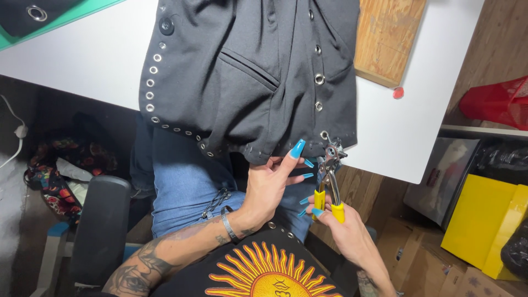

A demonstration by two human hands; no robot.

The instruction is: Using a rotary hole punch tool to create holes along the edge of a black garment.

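my left hand (269, 184) pinches the lower hem of the black fabric garment studded with silver eyelets (247, 71), thumb on top and fingers underneath, so the edge stays taut and flat. the garment hangs off the near edge of the white tabletop (99, 55), which leaves the hem free on both sides. my right hand (344, 228) is closed around the yellow-handled metal eyelet pliers (329, 184), whose head bites the hem just right of my left thumb, in line with the row of eyelets. a worn wooden block (388, 36) lies on the tabletop to the right of the garment, and a small red dot (398, 93) sits just beside it.
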